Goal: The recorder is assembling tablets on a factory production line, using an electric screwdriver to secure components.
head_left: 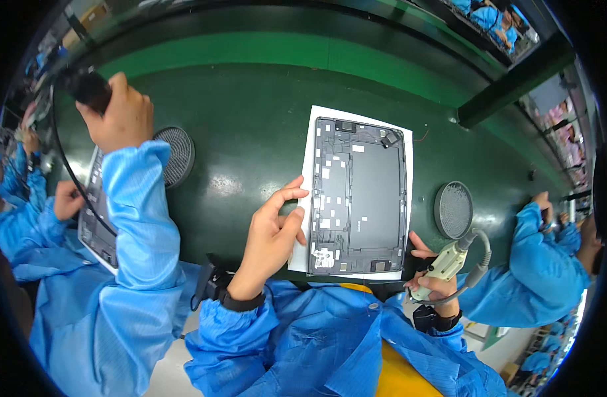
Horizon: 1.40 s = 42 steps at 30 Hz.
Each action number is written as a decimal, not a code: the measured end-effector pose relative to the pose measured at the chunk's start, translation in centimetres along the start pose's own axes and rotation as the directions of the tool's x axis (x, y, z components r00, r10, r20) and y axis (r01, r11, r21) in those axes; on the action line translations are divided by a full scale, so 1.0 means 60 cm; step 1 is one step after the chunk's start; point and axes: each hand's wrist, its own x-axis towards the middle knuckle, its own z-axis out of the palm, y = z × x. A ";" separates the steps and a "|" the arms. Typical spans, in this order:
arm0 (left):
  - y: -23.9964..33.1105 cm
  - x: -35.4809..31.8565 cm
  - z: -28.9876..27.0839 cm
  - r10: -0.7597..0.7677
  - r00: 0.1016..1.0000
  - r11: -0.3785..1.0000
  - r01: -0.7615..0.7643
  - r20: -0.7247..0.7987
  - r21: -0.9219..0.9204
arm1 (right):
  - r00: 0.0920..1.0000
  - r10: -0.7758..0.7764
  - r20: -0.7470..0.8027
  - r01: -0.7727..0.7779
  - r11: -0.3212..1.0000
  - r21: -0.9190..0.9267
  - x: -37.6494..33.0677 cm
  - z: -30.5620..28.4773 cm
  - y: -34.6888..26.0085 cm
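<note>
At the far left, a co-worker's raised hand [121, 116], fingers closed round a black tool [92, 91], its outline blurred; below, a second dark grey rectangular housing [97, 221], largely hidden behind a light-blue sleeve [141, 218]. Next, a round dark dish with a textured grey face [190, 165], its left part covered by that sleeve. Left of centre, the person's left hand [267, 235], fingers loosely bent, thumb and index parted, nothing visibly grasped; fingertips at the left margin of a white rectangular sheet [301, 259], contact hard to tell. At centre, a dark grey, flat rectangular housing with white patches [376, 198], lying on the sheet on a green tabletop [250, 132], just right of the left hand's fingertips. At its lower right, the person's right hand [439, 288], clasped round a cream-coloured, blocky hand tool with a grey cable [447, 263]; palm masked by the tool, one finger extended beside the housing's edge. Above that, a round dark-rimmed dish [438, 215], contents too fine to make out. Far right, another co-worker's blue sleeve [538, 264], the figure cropped by the lens rim.
</note>
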 end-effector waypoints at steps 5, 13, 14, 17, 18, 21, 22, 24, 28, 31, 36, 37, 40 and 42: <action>-0.018 0.026 0.038 0.069 0.994 0.979 -0.051 -0.087 0.197 | 0.998 -0.021 0.064 0.021 1.000 -0.006 -0.003 -0.019 0.005; 0.006 0.002 0.073 -0.097 0.993 0.934 0.117 -0.074 0.337 | 0.992 -0.008 0.129 0.012 0.999 -0.031 0.001 -0.018 -0.021; 0.016 -0.001 0.077 -0.111 0.991 0.934 0.131 -0.081 0.332 | 0.996 0.003 0.093 0.000 1.000 -0.027 0.000 -0.011 -0.035; 0.005 0.012 0.084 -0.103 0.989 0.935 0.132 -0.107 0.328 | 0.994 -0.089 0.070 0.093 0.995 -0.045 0.019 -0.024 -0.023; 0.006 0.014 0.080 -0.070 0.991 0.934 0.104 -0.110 0.343 | 0.998 -0.055 0.026 0.054 0.998 0.037 0.017 -0.013 -0.032; 0.049 0.037 0.090 0.001 0.987 0.862 0.081 -0.161 0.501 | 1.000 -0.019 0.020 0.018 0.997 0.075 0.008 -0.009 -0.038; 0.054 0.056 0.079 0.045 0.993 0.818 0.026 -0.109 0.575 | 0.996 -0.081 0.048 0.081 0.997 0.013 0.009 -0.018 -0.028; 0.078 0.108 0.088 0.106 0.994 0.664 -0.088 0.023 0.743 | 0.993 -0.107 0.057 0.107 0.994 0.005 0.012 -0.022 -0.028; 0.085 0.204 0.164 0.317 0.865 0.260 -0.473 0.389 0.842 | 0.988 -0.125 0.089 0.120 0.991 0.059 0.011 -0.017 -0.032; 0.062 0.240 0.208 0.286 0.794 0.024 -0.566 0.537 0.824 | 0.979 -0.182 0.086 0.181 0.983 0.021 0.008 -0.019 -0.032; 0.051 0.261 0.205 0.250 0.758 -0.068 -0.607 0.602 0.792 | 0.952 -0.285 0.110 0.294 0.953 -0.073 0.005 -0.028 -0.019; 0.053 0.267 0.203 0.246 0.756 -0.068 -0.611 0.607 0.788 | 0.954 -0.272 0.126 0.285 0.953 -0.101 0.006 -0.031 -0.020; 0.064 0.277 0.186 0.281 0.723 -0.162 -0.612 0.631 0.774 | 0.967 -0.229 0.115 0.237 0.970 -0.060 0.012 -0.029 -0.027; 0.071 0.278 0.177 0.314 0.706 -0.180 -0.612 0.635 0.770 | 0.977 -0.180 0.118 0.186 0.982 -0.036 0.010 -0.027 -0.037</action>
